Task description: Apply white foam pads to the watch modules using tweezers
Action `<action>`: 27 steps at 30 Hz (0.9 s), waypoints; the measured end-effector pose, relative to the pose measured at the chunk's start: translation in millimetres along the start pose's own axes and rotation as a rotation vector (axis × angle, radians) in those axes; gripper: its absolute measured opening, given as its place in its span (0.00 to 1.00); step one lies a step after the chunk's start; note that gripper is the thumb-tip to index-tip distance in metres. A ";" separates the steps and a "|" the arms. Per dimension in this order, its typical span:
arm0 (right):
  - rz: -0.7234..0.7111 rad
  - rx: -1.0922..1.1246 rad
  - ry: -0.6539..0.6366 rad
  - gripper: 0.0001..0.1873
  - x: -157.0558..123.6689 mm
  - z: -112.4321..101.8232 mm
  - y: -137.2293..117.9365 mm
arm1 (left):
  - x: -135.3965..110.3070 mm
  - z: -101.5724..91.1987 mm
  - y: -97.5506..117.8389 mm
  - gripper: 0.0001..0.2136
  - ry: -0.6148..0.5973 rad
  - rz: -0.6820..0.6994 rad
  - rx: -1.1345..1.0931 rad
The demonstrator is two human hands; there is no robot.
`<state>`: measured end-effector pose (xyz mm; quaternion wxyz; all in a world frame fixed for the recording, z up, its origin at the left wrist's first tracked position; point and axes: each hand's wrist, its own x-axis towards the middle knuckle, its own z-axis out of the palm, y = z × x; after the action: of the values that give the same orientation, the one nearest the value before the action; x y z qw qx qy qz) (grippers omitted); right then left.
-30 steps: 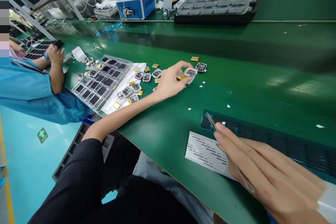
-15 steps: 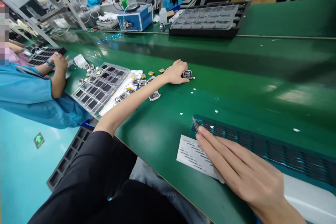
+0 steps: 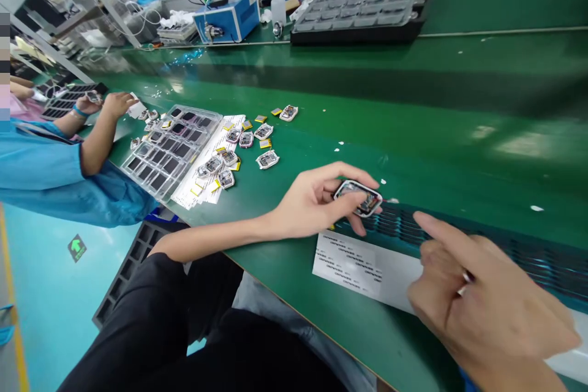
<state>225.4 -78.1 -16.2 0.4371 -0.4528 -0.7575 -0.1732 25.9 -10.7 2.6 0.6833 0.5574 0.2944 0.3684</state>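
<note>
Currently the left hand (image 3: pixel 316 202) holds one small module (image 3: pixel 359 197) in a narrow grip, thumb beneath and fingertips above, with the exposed board facing up. The module sits just above the near-left corner of the dark slotted tray (image 3: pixel 505 245), beside the upper edge of the label sheet (image 3: pixel 362 266). The right hand (image 3: pixel 487 300) hovers over the tray with its index finger extended toward the module. A slim metal tool (image 3: pixel 465 274) is pinched between its curled fingers; the tip is not visible.

Step in hand, as judged: the module is being presented at the tray for work with the tool. The next move calls for a steady left grip, a level module, and the tool's tip brought to bear without knocking the part.

Clearances: the table (image 3: pixel 459 135) offers open green surface beyond the tray and to its right. The near table edge runs diagonally just below the label sheet, so room toward the body is short. The loose modules (image 3: pixel 243 144) and the clear tray (image 3: pixel 169 150) lie well apart to the left, next to a co-worker's sleeve (image 3: pixel 46 165).
</note>
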 end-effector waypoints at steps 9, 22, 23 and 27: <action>-0.023 -0.089 -0.100 0.10 10.3 3.5 -10.1 | -26.2 12.5 -18.2 0.12 0.021 -0.055 -0.151; -0.005 0.006 -0.167 0.38 4.3 5.4 -15.4 | -30.9 17.2 -23.6 0.13 0.134 0.004 0.043; 0.003 0.005 -0.174 0.37 4.1 6.5 -15.4 | -31.4 17.3 -24.4 0.14 0.141 0.005 0.067; 0.005 -0.019 -0.180 0.24 4.1 10.2 -15.0 | -33.2 17.5 -25.6 0.15 0.160 0.012 0.184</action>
<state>206.8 -77.1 -16.6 0.3635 -0.4726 -0.7910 -0.1377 26.1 -50.6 -19.1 0.6014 0.5882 0.3775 0.3872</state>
